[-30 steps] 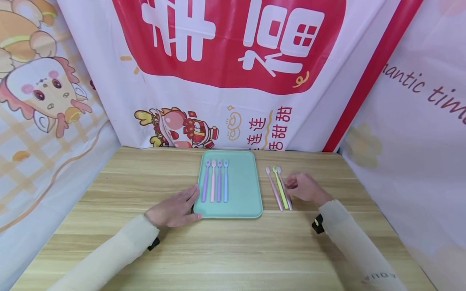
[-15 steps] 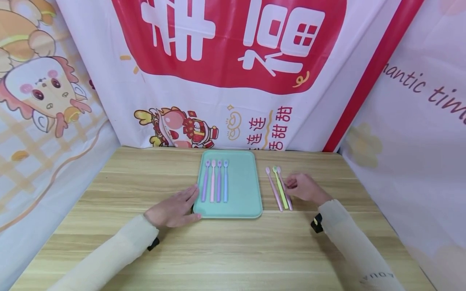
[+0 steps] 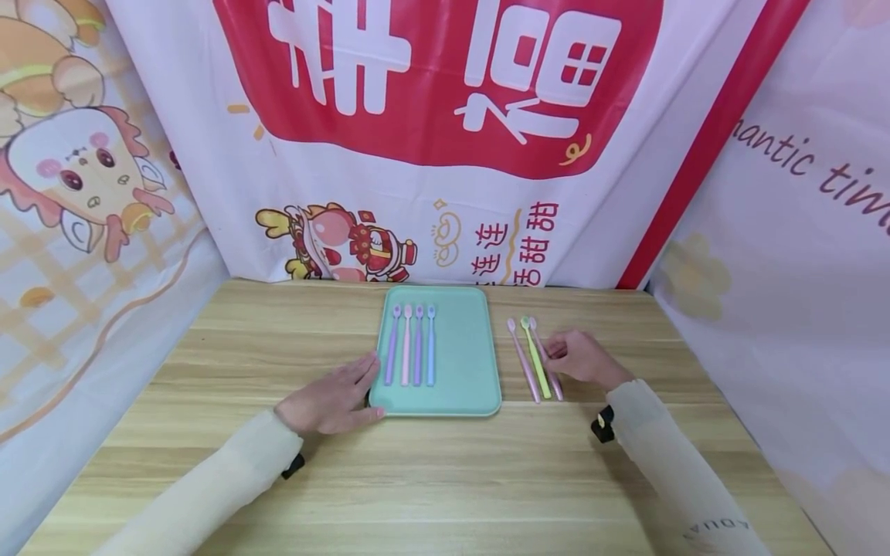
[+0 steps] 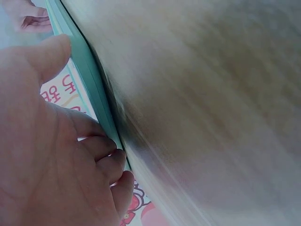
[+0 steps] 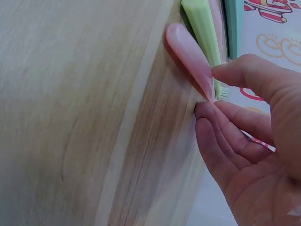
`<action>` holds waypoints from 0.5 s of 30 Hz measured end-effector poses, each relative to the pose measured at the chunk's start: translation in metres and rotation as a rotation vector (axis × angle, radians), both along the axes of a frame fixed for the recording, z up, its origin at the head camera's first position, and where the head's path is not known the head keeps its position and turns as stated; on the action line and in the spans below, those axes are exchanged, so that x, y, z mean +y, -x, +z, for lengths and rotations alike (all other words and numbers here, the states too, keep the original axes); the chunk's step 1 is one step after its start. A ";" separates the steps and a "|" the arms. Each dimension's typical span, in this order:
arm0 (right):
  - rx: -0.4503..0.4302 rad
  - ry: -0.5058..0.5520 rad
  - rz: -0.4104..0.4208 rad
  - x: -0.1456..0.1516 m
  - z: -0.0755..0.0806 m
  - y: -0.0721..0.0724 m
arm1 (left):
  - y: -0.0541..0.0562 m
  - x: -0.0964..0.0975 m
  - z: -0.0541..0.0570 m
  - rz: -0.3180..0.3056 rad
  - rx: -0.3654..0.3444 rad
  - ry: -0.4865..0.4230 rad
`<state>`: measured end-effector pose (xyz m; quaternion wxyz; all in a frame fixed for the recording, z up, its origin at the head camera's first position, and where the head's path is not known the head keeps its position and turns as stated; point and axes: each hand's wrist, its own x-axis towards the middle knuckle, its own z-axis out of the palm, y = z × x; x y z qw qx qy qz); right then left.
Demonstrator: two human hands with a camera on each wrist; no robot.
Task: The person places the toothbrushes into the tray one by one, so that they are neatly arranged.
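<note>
My right hand [image 3: 582, 360] pinches a pink toothbrush [image 5: 189, 51] between thumb and fingertips, on the right of a small group on the table. Beside it lie a yellow-green toothbrush [image 3: 536, 361] and another pink toothbrush [image 3: 524, 363]. My left hand [image 3: 334, 398] rests at the left edge of a mint-green tray [image 3: 464, 351], with thumb and fingertips touching its rim. Inside the tray's left half, several toothbrushes lie parallel, heads away from me: a purple one [image 3: 392, 349], a pink one [image 3: 406, 352], another purple one [image 3: 419, 349] and a blue one [image 3: 432, 351].
The wooden table [image 3: 445, 479] ends at a printed red-and-white cloth [image 3: 431, 147] hanging behind it. More printed cloth hangs at left [image 3: 90, 201] and right [image 3: 779, 232]. Bare tray surface shows to the right of the blue toothbrush.
The handle end of the pink toothbrush under my right hand has swung slightly right, away from the yellow-green one. My left hand and the tray stay in place.
</note>
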<state>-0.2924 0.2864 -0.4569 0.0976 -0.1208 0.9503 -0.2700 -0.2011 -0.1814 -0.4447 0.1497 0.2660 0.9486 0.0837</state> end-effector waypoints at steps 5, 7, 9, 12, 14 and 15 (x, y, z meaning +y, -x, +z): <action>0.030 0.010 0.006 -0.001 -0.001 0.002 | 0.000 -0.002 -0.001 -0.003 0.001 -0.021; 0.047 0.008 0.005 -0.002 -0.002 0.003 | 0.000 -0.002 -0.002 -0.004 0.005 -0.027; 0.057 0.001 -0.004 -0.002 -0.003 0.004 | 0.000 -0.003 -0.002 -0.008 0.009 -0.028; 0.051 -0.010 -0.027 -0.004 -0.004 0.004 | 0.001 -0.003 -0.002 -0.010 0.012 -0.025; 0.034 -0.016 -0.054 -0.005 -0.004 0.004 | 0.001 -0.003 -0.002 -0.010 0.013 -0.024; 0.025 -0.018 -0.067 -0.005 -0.004 0.004 | 0.001 -0.003 -0.002 -0.013 0.013 -0.029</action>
